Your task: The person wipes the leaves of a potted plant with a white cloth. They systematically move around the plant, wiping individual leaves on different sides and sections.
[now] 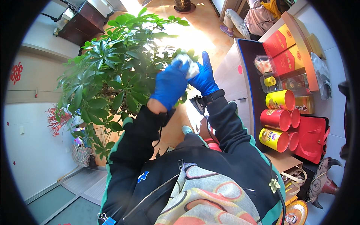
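Observation:
Both my hands wear blue gloves and meet at the right edge of a large leafy potted plant (112, 64). My left hand (170, 84) is closed around a crumpled white cloth (191, 66). Its fingers press the cloth near a leaf cluster at the plant's edge. My right hand (205, 77) is just to the right, its palm side against the cloth and one finger stretched upward. Whether a leaf lies between the hands is hidden by the cloth and gloves.
On the right, a cabinet (247, 84) holds red and yellow cylindrical tins (275, 119), gift boxes (281, 42) and a red bag (310, 137). A person (258, 19) sits at the upper right. Another pot (183, 5) stands on the floor ahead. A cable hangs by my right wrist.

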